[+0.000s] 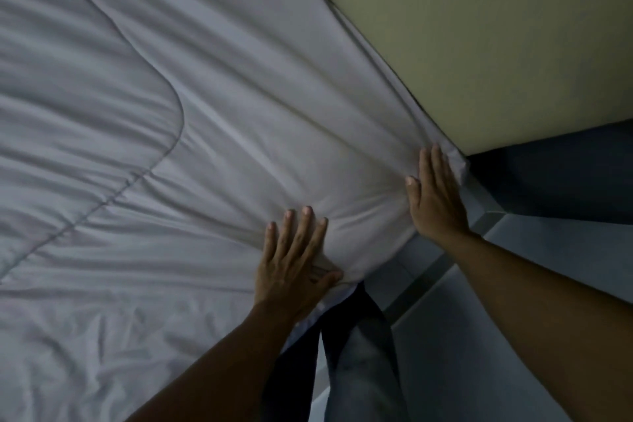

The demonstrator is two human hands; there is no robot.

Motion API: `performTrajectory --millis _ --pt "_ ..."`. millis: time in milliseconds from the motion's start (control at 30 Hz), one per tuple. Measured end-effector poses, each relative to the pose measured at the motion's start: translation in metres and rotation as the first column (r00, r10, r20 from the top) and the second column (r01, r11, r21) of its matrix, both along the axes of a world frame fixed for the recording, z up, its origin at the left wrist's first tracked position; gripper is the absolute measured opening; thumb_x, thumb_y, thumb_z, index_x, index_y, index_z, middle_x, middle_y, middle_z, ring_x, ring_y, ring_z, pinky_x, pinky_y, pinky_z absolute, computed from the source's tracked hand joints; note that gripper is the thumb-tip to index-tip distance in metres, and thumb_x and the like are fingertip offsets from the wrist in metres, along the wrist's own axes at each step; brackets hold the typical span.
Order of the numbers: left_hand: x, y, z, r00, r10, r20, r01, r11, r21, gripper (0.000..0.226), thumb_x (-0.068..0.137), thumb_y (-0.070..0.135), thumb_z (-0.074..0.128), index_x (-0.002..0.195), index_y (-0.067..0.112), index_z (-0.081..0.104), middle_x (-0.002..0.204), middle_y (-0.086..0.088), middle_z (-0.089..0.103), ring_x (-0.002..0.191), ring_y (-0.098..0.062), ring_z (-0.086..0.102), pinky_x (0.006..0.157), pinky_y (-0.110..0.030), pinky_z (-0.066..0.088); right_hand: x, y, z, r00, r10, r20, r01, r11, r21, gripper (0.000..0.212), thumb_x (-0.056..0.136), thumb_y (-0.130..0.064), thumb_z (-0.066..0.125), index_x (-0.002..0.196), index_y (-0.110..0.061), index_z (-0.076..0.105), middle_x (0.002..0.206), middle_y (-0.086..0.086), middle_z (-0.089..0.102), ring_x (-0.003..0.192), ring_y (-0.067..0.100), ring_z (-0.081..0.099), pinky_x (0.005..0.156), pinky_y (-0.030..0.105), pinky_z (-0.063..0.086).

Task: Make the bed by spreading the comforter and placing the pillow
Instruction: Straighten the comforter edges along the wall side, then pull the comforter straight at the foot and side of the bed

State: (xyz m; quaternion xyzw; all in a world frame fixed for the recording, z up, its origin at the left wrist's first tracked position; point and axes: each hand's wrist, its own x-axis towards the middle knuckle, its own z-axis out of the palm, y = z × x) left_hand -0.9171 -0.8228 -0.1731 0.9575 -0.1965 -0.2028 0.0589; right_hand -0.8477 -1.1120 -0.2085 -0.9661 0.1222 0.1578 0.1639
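- Our left hand (294, 257) lies with its fingers spread flat on the comforter (171, 113), the thumb pinching a fold at the near edge. We judge this anchors the edge for pulling taut.
- Our right hand (435, 195) presses flat with straight fingers, holding nothing, at the corner beside the wall (496, 27), probably to seat that corner.
- The comforter covers the bed, with creases radiating from both hands.
- No pillow is in view.
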Motion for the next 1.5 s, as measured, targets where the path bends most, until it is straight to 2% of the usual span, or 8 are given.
performTrajectory --millis 300,400,567,700,900,1233,1367,1500 --pt "-0.023 0.015 0.021 0.964 0.261 -0.045 -0.261 0.965 -0.007 0.091 0.083 0.074 0.045 0.155 0.023 0.022 0.163 -0.010 0.012 0.150 -0.032 0.015 0.117 -0.050 0.022 0.011 0.004 0.025 0.984 0.067 -0.165 -0.088 0.988 -0.125 0.063 0.103 -0.023 0.030 0.156 -0.004 0.002 0.165 0.013 0.000 0.153 0.028 0.004 0.124 0.042 0.004" --pt "-0.047 0.036 0.033 0.916 0.394 -0.071 -0.390 0.919 0.059 0.095 0.082 0.071 0.041 0.155 0.015 0.020 0.163 -0.012 0.012 0.149 -0.032 0.018 0.118 -0.048 0.020 0.020 0.036 0.042 0.982 0.185 -0.038 -0.188 0.977 -0.100 0.066 0.097 -0.013 0.041 0.155 0.000 0.012 0.163 0.020 0.012 0.150 0.035 0.016 0.121 0.044 0.013" --pt "-0.061 0.084 0.053 0.861 0.496 -0.116 -0.492 0.869 0.063 0.084 0.084 0.059 0.035 0.154 0.015 0.024 0.162 -0.008 0.018 0.147 -0.031 0.025 0.117 -0.048 0.022 0.020 0.114 0.069 0.758 0.645 0.096 -0.652 0.754 0.085 0.057 0.091 -0.007 0.041 0.148 0.001 0.037 0.156 0.017 0.035 0.145 0.032 0.032 0.120 0.043 0.025" --pt "-0.059 0.130 0.080 0.764 0.616 -0.190 -0.618 0.784 0.056 0.069 0.097 0.057 0.023 0.155 0.020 0.021 0.163 -0.001 0.015 0.150 -0.019 0.016 0.121 -0.039 0.015 0.014 0.198 0.102 0.581 0.806 0.114 -0.813 0.572 0.105 0.053 0.088 -0.008 0.039 0.139 0.001 0.051 0.145 0.017 0.050 0.136 0.031 0.047 0.113 0.045 0.038" --pt "-0.082 0.222 0.119 0.551 0.730 -0.404 -0.830 0.531 -0.173 0.045 0.097 0.051 0.045 0.136 0.029 0.051 0.136 0.000 0.057 0.117 -0.021 0.058 0.098 -0.036 0.048 -0.021 0.328 0.152 0.614 0.788 -0.035 -0.755 0.600 0.264 0.044 0.098 -0.017 0.040 0.141 -0.016 0.048 0.137 0.006 0.055 0.120 0.028 0.055 0.099 0.040 0.047" --pt "-0.233 0.463 0.189 0.281 0.840 -0.464 -0.944 0.154 -0.292 0.034 0.097 0.040 0.053 0.124 0.021 0.062 0.119 -0.004 0.068 0.106 -0.022 0.064 0.092 -0.036 0.052 -0.165 0.561 0.212 0.807 0.556 -0.201 -0.454 0.801 0.390 0.036 0.100 -0.025 0.039 0.129 -0.019 0.060 0.111 0.007 0.067 0.080 0.015 0.059 0.066 0.022 0.043" --pt "-0.278 0.527 0.204 0.223 0.863 -0.452 -0.940 0.068 -0.335 0.035 0.098 0.038 0.049 0.123 0.018 0.062 0.119 -0.008 0.067 0.110 -0.022 0.061 0.089 -0.029 0.046 -0.221 0.647 0.226 0.800 0.571 -0.184 -0.454 0.777 0.436 0.035 0.101 -0.027 0.041 0.127 -0.018 0.062 0.116 0.004 0.067 0.084 0.012 0.057 0.062 0.014 0.042" --pt "-0.306 0.569 0.213 0.181 0.884 -0.432 -0.923 0.001 -0.386 0.035 0.099 0.036 0.048 0.123 0.017 0.063 0.119 -0.007 0.067 0.108 -0.019 0.060 0.084 -0.025 0.040 -0.256 0.722 0.233 0.754 0.635 -0.169 -0.518 0.733 0.441 0.037 0.101 -0.027 0.040 0.129 -0.017 0.061 0.128 0.005 0.064 0.113 0.021 0.058 0.086 0.020 0.038"
